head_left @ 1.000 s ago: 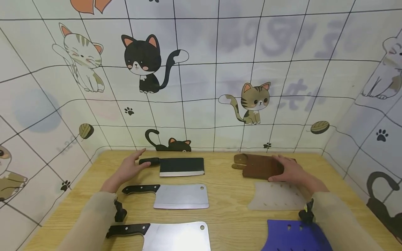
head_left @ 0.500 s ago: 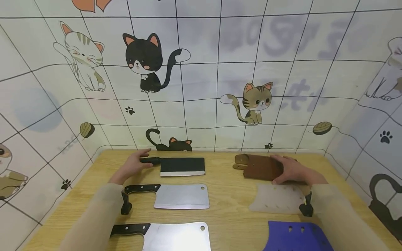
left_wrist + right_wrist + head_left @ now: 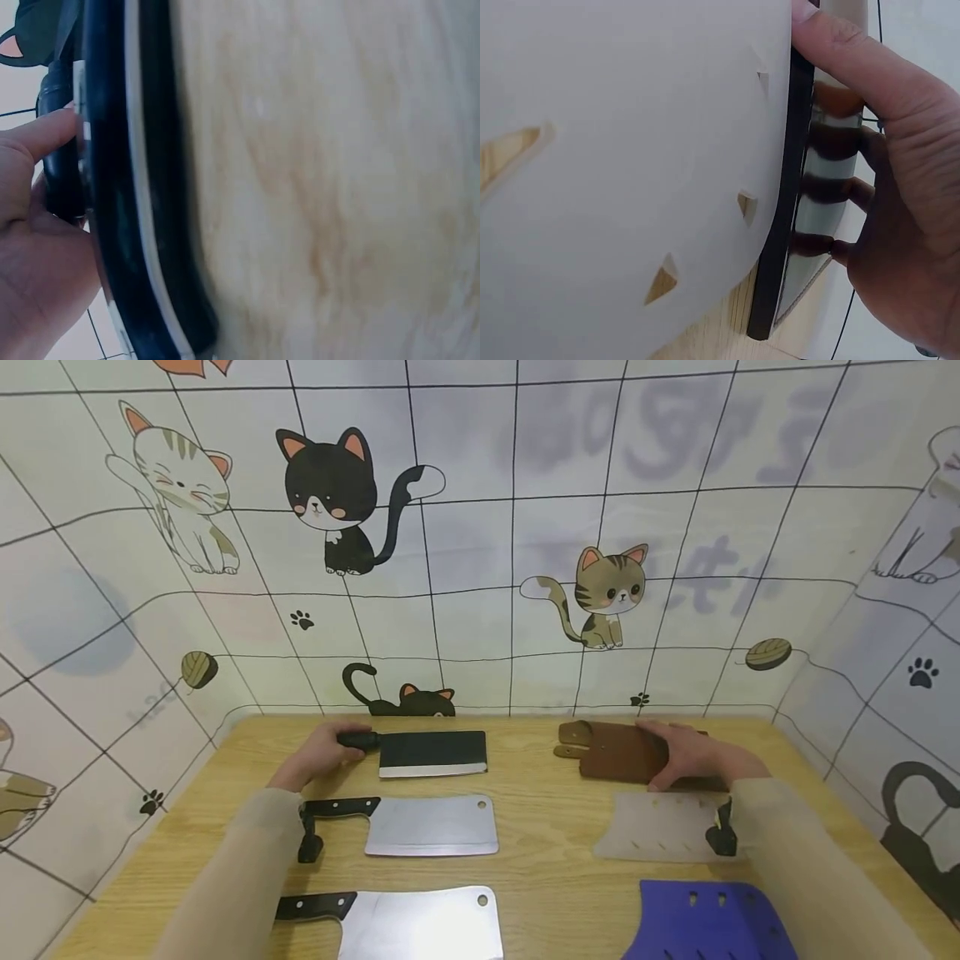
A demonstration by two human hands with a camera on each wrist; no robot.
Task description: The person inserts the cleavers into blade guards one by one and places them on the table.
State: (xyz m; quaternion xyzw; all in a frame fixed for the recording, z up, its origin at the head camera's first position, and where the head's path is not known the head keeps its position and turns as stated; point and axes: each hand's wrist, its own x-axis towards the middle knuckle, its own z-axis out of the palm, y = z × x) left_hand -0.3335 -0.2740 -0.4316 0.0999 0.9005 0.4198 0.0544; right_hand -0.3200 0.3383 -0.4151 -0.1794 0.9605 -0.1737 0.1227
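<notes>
Left of the brown sheath (image 3: pixel 618 752), the left hand (image 3: pixel 326 750) pinches the black knife (image 3: pixel 416 754) by its handle (image 3: pixel 358 740), likely avoiding the blade (image 3: pixel 450 752); the right hand (image 3: pixel 686 752) grips the sheath across.

Can pass front to back down the middle of the pale wood-grain tabletop (image 3: pixel 543 835). Blocked left by a column: black-bladed cleaver with dark handle (image 3: pixel 432 750), silver steel cleaver with black riveted handle (image 3: pixel 431 827), near silver steel cleaver of the same pattern (image 3: pixel 420 927). Blocked right by brown leather sheath (image 3: pixel 618 752), translucent white plastic guard (image 3: pixel 656 827), blue plastic guard (image 3: pixel 701 918). Only narrow strips between rows (tightest between brown and white). Crowded at outer ends by left hand (image 3: pixel 324 752), right hand (image 3: pixel 686 756), beige sleeves (image 3: pixel 240 868). Closed off behind by white cat-print wall (image 3: pixel 480 627).
</notes>
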